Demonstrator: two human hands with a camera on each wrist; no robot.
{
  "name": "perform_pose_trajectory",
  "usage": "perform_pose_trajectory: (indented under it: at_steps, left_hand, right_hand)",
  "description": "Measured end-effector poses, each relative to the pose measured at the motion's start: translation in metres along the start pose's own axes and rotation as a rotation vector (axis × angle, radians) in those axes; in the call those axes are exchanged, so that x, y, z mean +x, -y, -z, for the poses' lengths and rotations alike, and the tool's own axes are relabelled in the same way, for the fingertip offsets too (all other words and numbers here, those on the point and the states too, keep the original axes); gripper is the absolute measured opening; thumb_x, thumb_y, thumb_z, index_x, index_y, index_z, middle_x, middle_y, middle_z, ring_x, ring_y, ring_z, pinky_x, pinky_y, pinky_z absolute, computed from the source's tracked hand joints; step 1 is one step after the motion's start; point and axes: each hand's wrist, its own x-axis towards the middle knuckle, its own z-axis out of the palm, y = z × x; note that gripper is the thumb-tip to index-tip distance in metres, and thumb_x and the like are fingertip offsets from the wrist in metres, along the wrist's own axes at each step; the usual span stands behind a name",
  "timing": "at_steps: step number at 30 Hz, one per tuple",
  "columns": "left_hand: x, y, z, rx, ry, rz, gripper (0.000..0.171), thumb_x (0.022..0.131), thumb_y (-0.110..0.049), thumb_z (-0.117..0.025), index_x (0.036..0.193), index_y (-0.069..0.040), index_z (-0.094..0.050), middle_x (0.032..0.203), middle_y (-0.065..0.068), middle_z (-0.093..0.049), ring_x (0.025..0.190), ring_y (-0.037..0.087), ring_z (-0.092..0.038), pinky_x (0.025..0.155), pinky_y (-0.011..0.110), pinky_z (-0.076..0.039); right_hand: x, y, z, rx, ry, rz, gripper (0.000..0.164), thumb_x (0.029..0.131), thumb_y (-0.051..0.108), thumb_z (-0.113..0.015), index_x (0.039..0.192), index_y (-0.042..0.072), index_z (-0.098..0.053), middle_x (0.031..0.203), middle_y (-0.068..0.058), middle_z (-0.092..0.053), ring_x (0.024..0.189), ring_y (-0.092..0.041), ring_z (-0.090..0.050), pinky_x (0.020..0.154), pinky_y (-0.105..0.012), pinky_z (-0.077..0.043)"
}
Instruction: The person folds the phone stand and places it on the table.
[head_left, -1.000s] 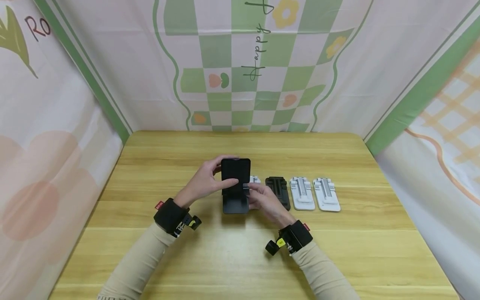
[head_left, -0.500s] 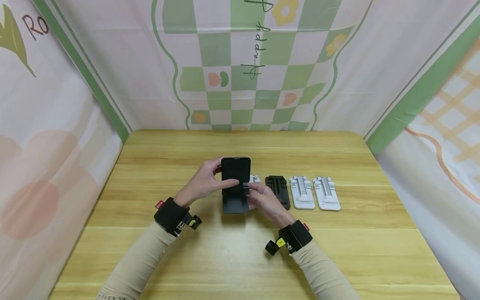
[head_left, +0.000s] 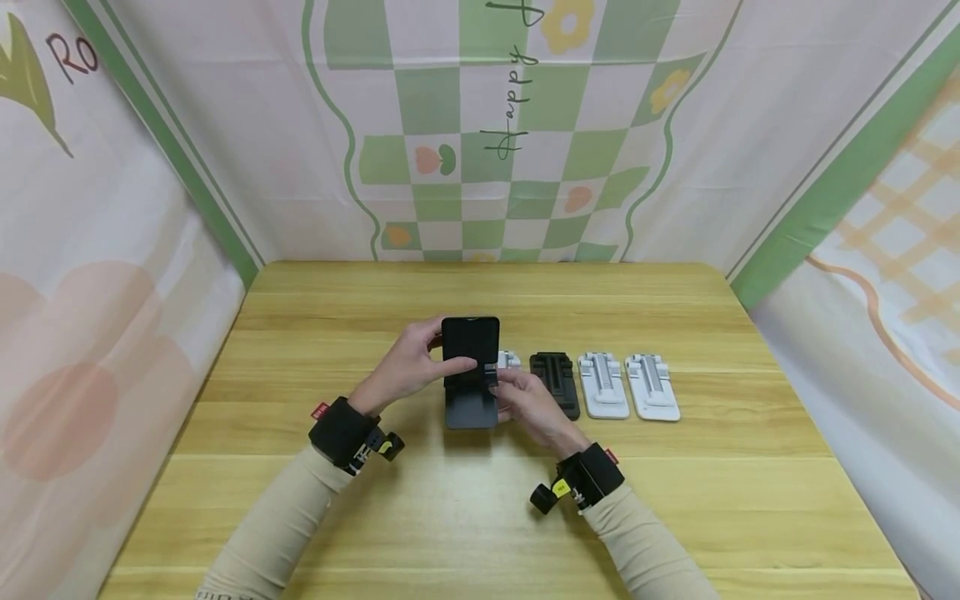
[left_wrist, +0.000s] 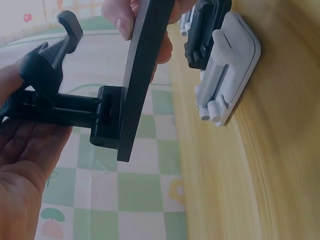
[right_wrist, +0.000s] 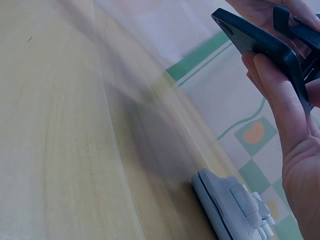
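Note:
Both hands hold a black folding phone stand (head_left: 471, 410) up over the table, unfolded. My left hand (head_left: 408, 360) grips its upper part, the thumb lying across the front and the fingers behind. At the stand's right side, my right hand (head_left: 534, 406) pinches the flat base plate (left_wrist: 145, 75), as the left wrist view shows. A hinged double arm (left_wrist: 75, 107) joins that plate to the cradle with its small upturned lip (left_wrist: 71, 31). The right wrist view shows the right fingers (right_wrist: 277, 82) against the underside of the plate.
To the right of the held stand, folded phone stands lie in a row on the wooden table (head_left: 450, 517): a black one (head_left: 555, 386) and two white ones (head_left: 603, 386). Another white stand (head_left: 510, 359) is mostly hidden behind the held one. Patterned cloth (head_left: 495, 200) hangs behind the table.

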Motion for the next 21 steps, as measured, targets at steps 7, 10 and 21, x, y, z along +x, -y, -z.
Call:
perform_pose_trajectory:
  at_steps: [7, 10, 21]
  left_hand:
    - [-0.0024, 0.0014, -0.0008, 0.021, -0.015, -0.003, 0.036, 0.089, -0.003, -0.080, 0.122, 0.003, -0.067, 0.117, 0.016, -0.071, 0.107, 0.027, -0.067, 0.100, 0.045, -0.056]
    - [-0.0022, 0.0034, -0.0012, 0.027, -0.023, -0.004, 0.036, 0.088, -0.003, -0.080, 0.122, 0.003, -0.067, 0.116, 0.015, -0.071, 0.107, 0.026, -0.067, 0.100, 0.044, -0.056]
    - [-0.0017, 0.0087, -0.0029, 0.043, -0.056, -0.010, 0.040, 0.089, -0.004, -0.080, 0.126, 0.003, -0.066, 0.119, 0.015, -0.071, 0.110, 0.026, -0.068, 0.100, 0.042, -0.056]
  right_hand:
    - [-0.0011, 0.0017, -0.0024, 0.017, 0.010, 0.000, 0.044, 0.106, 0.006, -0.046, 0.142, -0.019, -0.044, 0.105, -0.001, -0.076, 0.079, -0.012, -0.075, 0.069, -0.026, -0.062]
    - [-0.0014, 0.0031, -0.0032, 0.017, 0.013, -0.002, 0.043, 0.105, 0.005, -0.046, 0.140, -0.020, -0.045, 0.104, -0.002, -0.077, 0.080, -0.013, -0.076, 0.069, -0.026, -0.062]
    - [-0.0005, 0.0033, -0.0037, 0.014, 0.013, -0.009, 0.040, 0.105, 0.004, -0.046, 0.137, -0.020, -0.048, 0.104, -0.003, -0.076, 0.079, -0.013, -0.075, 0.069, -0.027, -0.062]
